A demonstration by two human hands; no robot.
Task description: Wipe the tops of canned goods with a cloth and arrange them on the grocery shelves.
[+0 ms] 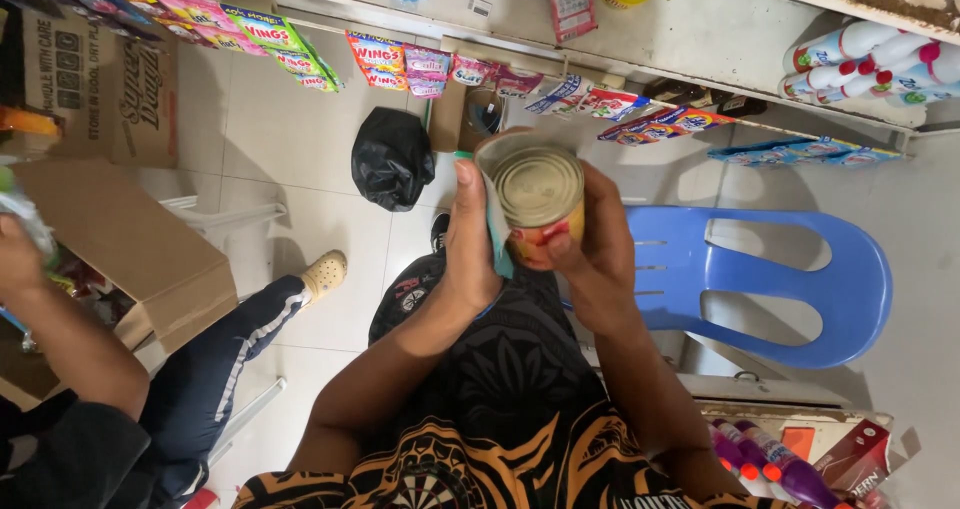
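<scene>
Two hands are gripping what we are handling above our lap: our right hand [600, 259] is wrapping the rigid, smooth, likely weighty tin can [538, 204] around its wall, the safest hold. Our left hand [470, 239] is pressing a limp teal cloth [497, 234] against its side.

Gold-lidded can [538, 194], teal cloth [497, 239], blue chair [790, 279], black bag [392, 159].

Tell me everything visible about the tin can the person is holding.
The tin can is a short metal cylinder with a dull gold, ringed end turned toward the camera and a red and yellow label on its side. It looks sealed. The right hand grips its side; the left hand presses a teal cloth against it.
</scene>
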